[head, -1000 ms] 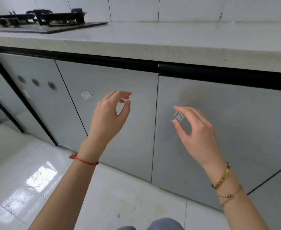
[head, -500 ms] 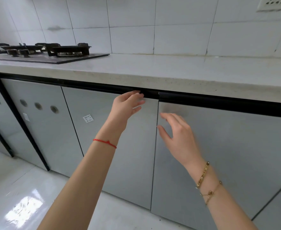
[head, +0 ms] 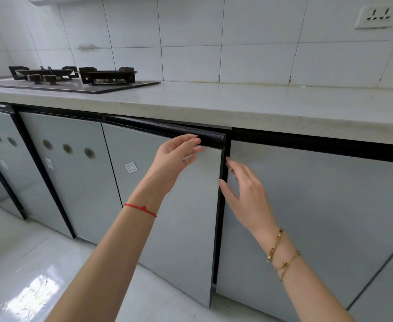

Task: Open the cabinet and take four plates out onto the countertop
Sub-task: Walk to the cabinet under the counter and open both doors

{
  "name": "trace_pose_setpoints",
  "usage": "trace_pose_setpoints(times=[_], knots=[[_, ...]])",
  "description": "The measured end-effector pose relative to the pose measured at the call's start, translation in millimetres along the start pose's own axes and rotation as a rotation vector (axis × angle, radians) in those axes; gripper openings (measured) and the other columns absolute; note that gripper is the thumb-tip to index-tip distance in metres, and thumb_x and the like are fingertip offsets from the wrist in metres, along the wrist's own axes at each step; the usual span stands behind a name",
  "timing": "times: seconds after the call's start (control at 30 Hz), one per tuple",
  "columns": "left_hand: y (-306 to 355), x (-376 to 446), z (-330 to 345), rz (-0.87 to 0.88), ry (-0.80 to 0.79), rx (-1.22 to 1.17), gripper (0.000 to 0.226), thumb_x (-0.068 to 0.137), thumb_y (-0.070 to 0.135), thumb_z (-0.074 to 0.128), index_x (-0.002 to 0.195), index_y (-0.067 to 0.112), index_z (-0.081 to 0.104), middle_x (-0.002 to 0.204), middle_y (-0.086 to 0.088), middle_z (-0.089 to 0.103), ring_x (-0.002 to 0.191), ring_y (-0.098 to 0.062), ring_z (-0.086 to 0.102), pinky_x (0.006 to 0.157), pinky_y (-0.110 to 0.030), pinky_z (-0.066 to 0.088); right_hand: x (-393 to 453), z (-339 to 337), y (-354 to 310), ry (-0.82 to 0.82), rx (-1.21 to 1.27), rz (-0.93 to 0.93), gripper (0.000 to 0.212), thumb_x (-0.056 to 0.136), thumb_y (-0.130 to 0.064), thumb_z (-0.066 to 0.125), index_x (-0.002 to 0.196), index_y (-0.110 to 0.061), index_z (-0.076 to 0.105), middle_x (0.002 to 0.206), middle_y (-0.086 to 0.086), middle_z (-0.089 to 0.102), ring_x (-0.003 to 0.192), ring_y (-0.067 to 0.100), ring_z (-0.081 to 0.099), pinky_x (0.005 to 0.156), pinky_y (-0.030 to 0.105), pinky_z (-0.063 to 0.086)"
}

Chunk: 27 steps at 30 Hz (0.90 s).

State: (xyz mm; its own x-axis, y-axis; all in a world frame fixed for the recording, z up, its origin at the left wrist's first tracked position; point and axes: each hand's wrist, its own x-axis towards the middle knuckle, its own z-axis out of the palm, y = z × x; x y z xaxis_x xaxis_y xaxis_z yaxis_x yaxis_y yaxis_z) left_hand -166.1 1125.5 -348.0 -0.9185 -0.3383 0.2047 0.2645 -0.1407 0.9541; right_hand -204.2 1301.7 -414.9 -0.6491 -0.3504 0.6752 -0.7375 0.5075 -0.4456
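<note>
A grey cabinet door (head: 186, 217) under the pale countertop (head: 248, 105) stands slightly ajar, its right edge swung out toward me. My left hand (head: 174, 156) has its fingertips hooked on the black handle strip (head: 209, 137) along the door's top edge. My right hand (head: 244, 191) hovers with spread fingers at the narrow dark gap beside the door's right edge, holding nothing. The cabinet's inside is hidden, and no plates are visible.
A black gas hob (head: 74, 80) sits on the countertop at the left. To the right is a shut grey door (head: 318, 217); further doors (head: 74, 177) with round vents lie left. A wall socket (head: 376, 16) is on the tiles, glossy floor (head: 23, 263) below.
My left hand took hold of the handle strip and pulled the door a little way out. My right hand rose toward the door's opening edge. The view tilted upward.
</note>
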Motion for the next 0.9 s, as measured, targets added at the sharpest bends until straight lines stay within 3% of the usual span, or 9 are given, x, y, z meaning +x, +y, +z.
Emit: trace_pose_setpoints(times=[0.23, 0.33, 0.43, 0.53, 0.6, 0.67, 0.73, 0.8, 0.9], knots=[[14.7, -43.8, -30.5, 0.031, -0.001, 0.082, 0.012, 0.089, 0.025, 0.067, 0.100, 0.022, 0.071, 0.094, 0.004, 0.074, 0.092, -0.007, 0.070, 0.083, -0.023, 0.051, -25.4, 8.1, -29.6, 0.013, 0.106, -0.154, 0.047, 0.092, -0.028, 0.060, 0.134, -0.010, 0.049, 0.130, 0.002, 0.057, 0.123, 0.012, 0.051, 0.101, 0.029, 0.046], [17.6, -63.5, -41.5, 0.115, 0.115, 0.314, 0.022, 0.088, 0.033, 0.066, 0.106, 0.021, 0.068, 0.100, 0.005, 0.074, 0.092, -0.007, 0.070, 0.080, -0.023, 0.052, -36.6, 10.0, -43.5, 0.010, 0.132, -0.199, 0.050, 0.091, -0.028, 0.061, 0.135, -0.007, 0.049, 0.131, 0.006, 0.058, 0.124, 0.017, 0.053, 0.102, 0.032, 0.047], [17.8, -86.2, -47.7, 0.320, 0.270, 0.660, 0.037, 0.085, 0.044, 0.066, 0.115, 0.025, 0.055, 0.115, 0.014, 0.059, 0.100, 0.002, 0.061, 0.077, -0.014, 0.052, -47.0, 14.3, -56.3, 0.001, 0.148, -0.242, 0.053, 0.090, -0.027, 0.062, 0.136, -0.005, 0.049, 0.133, 0.009, 0.057, 0.125, 0.021, 0.053, 0.102, 0.038, 0.049], [25.0, -106.0, -53.7, 0.541, 0.228, 0.889, 0.048, 0.090, 0.043, 0.060, 0.134, 0.030, 0.045, 0.131, 0.016, 0.045, 0.119, -0.001, 0.047, 0.095, -0.015, 0.042, -55.9, 19.8, -70.4, 0.001, 0.133, -0.295, 0.053, 0.089, -0.031, 0.061, 0.135, -0.006, 0.050, 0.132, 0.009, 0.059, 0.125, 0.020, 0.053, 0.102, 0.037, 0.049], [31.1, -116.2, -57.0, 0.582, 0.184, 1.006, 0.049, 0.092, 0.043, 0.056, 0.138, 0.030, 0.044, 0.139, 0.013, 0.043, 0.129, -0.005, 0.041, 0.102, -0.017, 0.034, -60.9, 25.8, -81.5, 0.011, 0.131, -0.351, 0.054, 0.089, -0.032, 0.061, 0.135, -0.007, 0.050, 0.131, 0.008, 0.060, 0.125, 0.017, 0.053, 0.103, 0.034, 0.047], [35.9, -126.6, -61.1, 0.586, 0.211, 1.080, 0.045, 0.093, 0.041, 0.055, 0.135, 0.028, 0.049, 0.140, 0.010, 0.045, 0.131, -0.009, 0.039, 0.102, -0.011, 0.027, -65.5, 34.6, -92.9, 0.020, 0.155, -0.405, 0.054, 0.088, -0.032, 0.063, 0.135, -0.008, 0.051, 0.130, 0.007, 0.061, 0.125, 0.015, 0.052, 0.104, 0.030, 0.044], [41.0, -138.8, -69.0, 0.593, 0.278, 1.089, 0.039, 0.093, 0.037, 0.056, 0.130, 0.024, 0.055, 0.135, 0.008, 0.051, 0.128, -0.010, 0.044, 0.104, -0.013, 0.031, -67.9, 44.9, -104.9, 0.017, 0.188, -0.443, 0.054, 0.089, -0.034, 0.062, 0.135, -0.009, 0.050, 0.129, 0.004, 0.062, 0.126, 0.007, 0.047, 0.107, 0.022, 0.037], [47.1, -152.2, -81.8, 0.620, 0.335, 1.087, 0.036, 0.093, 0.033, 0.059, 0.126, 0.020, 0.060, 0.129, 0.007, 0.057, 0.124, -0.011, 0.049, 0.107, -0.029, 0.040, -67.7, 55.6, -117.2, -0.006, 0.238, -0.482, 0.053, 0.091, -0.036, 0.058, 0.137, -0.011, 0.049, 0.129, 0.002, 0.061, 0.128, 0.003, 0.044, 0.109, 0.011, 0.029], [56.4, -171.4, -104.7, 0.685, 0.426, 1.102, 0.031, 0.091, 0.027, 0.063, 0.121, 0.017, 0.064, 0.121, 0.005, 0.063, 0.117, -0.011, 0.056, 0.103, -0.030, 0.045, -65.6, 77.1, -133.0, -0.028, 0.322, -0.582, 0.053, 0.093, -0.034, 0.059, 0.139, -0.011, 0.046, 0.133, 0.000, 0.058, 0.128, 0.007, 0.048, 0.110, 0.018, 0.035]])
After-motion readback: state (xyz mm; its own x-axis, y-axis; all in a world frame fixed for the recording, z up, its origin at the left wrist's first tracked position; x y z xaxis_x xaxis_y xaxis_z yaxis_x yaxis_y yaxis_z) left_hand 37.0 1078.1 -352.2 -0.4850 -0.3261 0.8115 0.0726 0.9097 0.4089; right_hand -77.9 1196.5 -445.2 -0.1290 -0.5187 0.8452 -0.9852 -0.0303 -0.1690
